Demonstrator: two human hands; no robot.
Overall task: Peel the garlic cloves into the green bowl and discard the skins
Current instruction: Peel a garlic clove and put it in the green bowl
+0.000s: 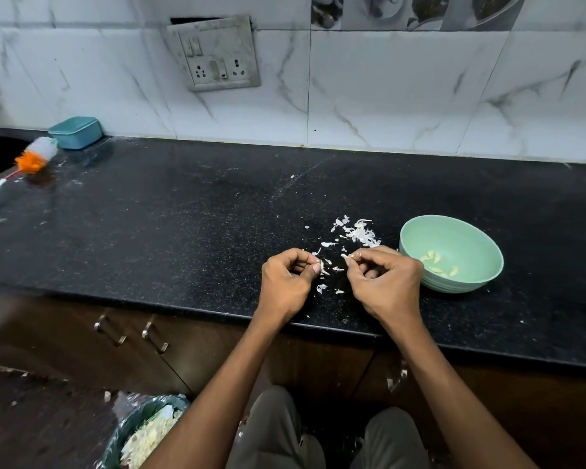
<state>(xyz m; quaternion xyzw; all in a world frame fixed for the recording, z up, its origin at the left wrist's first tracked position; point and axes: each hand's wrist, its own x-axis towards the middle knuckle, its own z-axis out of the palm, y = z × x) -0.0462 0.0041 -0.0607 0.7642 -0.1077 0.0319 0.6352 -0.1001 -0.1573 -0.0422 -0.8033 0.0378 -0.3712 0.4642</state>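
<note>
Working low over the black desk (190, 211), the right hand (384, 282) pinched a small garlic clove (347, 256) at its fingertips, while the left hand (286, 282) was curled with thumb against fingers, seemingly nipping a scrap of skin. Loose skins (357, 233) lay just beyond both hands. The green bowl (454, 231), holding peeled cloves (438, 264), sat beside the right hand, probably for a short drop.
</note>
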